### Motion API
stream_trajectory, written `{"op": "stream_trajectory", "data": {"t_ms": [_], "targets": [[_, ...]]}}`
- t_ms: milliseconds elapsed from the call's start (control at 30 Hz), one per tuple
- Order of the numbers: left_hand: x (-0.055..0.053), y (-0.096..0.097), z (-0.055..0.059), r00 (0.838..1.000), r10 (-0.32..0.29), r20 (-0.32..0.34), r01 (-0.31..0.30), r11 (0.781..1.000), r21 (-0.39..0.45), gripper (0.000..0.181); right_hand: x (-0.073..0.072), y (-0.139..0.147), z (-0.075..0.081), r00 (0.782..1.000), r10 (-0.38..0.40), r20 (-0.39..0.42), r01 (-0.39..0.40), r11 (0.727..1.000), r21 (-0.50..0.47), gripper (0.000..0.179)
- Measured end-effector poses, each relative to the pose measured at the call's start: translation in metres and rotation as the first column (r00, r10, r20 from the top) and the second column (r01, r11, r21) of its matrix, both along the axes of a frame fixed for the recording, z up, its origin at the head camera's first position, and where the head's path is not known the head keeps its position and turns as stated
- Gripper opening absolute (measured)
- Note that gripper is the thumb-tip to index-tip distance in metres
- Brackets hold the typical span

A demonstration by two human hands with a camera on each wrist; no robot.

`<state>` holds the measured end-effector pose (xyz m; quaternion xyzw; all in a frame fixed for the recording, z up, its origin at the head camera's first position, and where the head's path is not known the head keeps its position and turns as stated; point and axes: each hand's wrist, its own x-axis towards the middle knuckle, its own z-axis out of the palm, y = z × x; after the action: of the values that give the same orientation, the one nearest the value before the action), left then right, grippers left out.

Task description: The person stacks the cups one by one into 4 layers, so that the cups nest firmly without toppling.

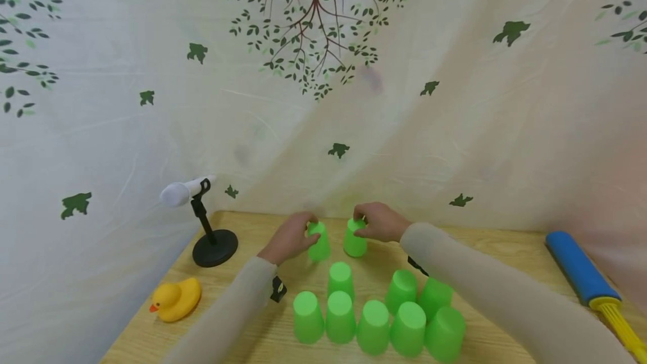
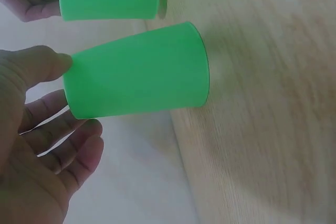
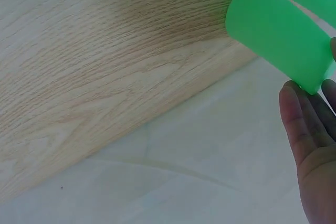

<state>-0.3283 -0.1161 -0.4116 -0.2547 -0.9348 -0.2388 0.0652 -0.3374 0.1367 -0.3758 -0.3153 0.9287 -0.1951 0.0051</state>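
Near the table's back edge, my left hand (image 1: 291,237) pinches an upside-down green cup (image 1: 319,242) by its narrow top end. The left wrist view shows the thumb on one side of this cup (image 2: 136,72) and fingers on the other. To its right, my right hand (image 1: 382,222) grips a second upside-down green cup (image 1: 355,243), also near the top. In the right wrist view, fingertips touch the narrow end of that cup (image 3: 278,32). A small gap separates the two cups. Whether their rims touch the table cannot be told.
Several more upside-down green cups (image 1: 375,327) stand close together nearer the front. At the left are a white microphone (image 1: 177,194) on a black stand (image 1: 215,247) and a yellow rubber duck (image 1: 177,299). A blue and yellow pump-like tube (image 1: 581,265) lies far right. A patterned curtain (image 1: 283,145) hangs behind.
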Motion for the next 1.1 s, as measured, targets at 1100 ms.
{"op": "stream_trajectory", "data": {"t_ms": [1100], "targets": [[-0.023, 0.012, 0.002, 0.999, -0.002, 0.038, 0.000, 0.999, 0.042, 0.037, -0.018, -0.025, -0.011, 0.993, -0.106, 0.051, 0.107, 0.994, -0.027, 0.039]]}}
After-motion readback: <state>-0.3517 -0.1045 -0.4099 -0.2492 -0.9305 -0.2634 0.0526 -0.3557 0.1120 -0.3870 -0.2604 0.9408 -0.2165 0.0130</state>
